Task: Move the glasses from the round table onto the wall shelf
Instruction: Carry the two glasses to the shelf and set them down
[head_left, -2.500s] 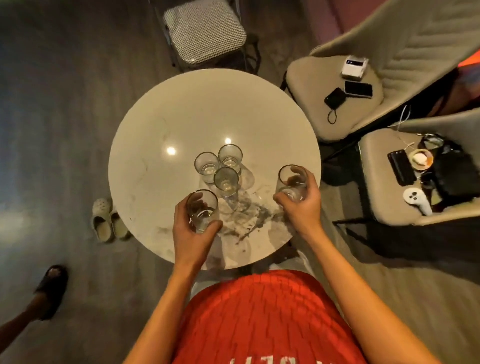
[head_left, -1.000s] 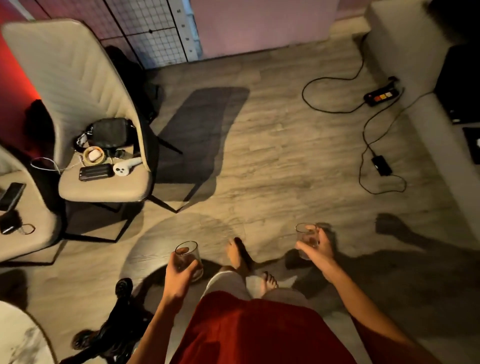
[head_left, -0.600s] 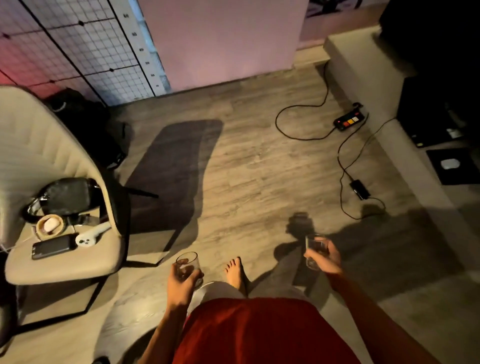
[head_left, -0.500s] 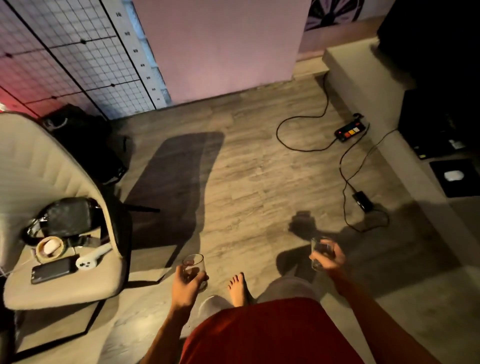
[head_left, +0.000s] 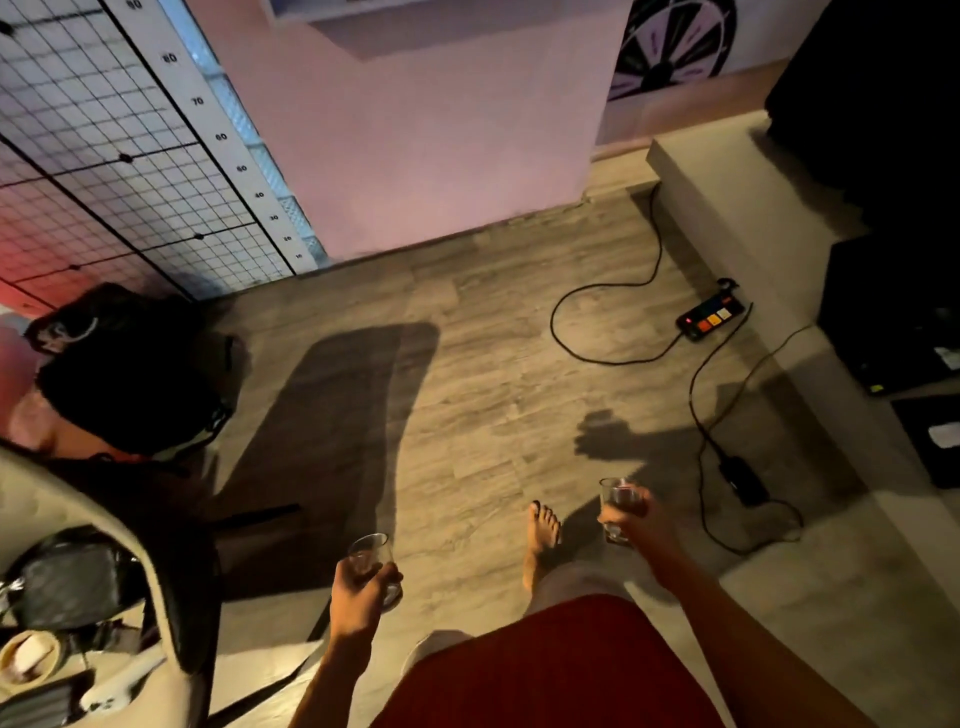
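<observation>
Two glasses in the air, one per hand. Left hand (head_left: 363, 597) wrapped around the left glass (head_left: 373, 564), upright, low beside the chair (head_left: 156, 582). Right hand (head_left: 636, 519) gripping the right glass (head_left: 618, 501), upright, over the wood floor (head_left: 467, 389). Bare foot (head_left: 540, 540) between them. Farther out: power strip (head_left: 711, 317) on the floor, then the pink wall (head_left: 441, 130).

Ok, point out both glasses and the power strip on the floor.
Left glass (head_left: 370, 558), head view, upper wall near the rim.
Right glass (head_left: 618, 498), head view, upper wall above the fingers.
Power strip (head_left: 710, 318), head view, top face by the switches.
</observation>
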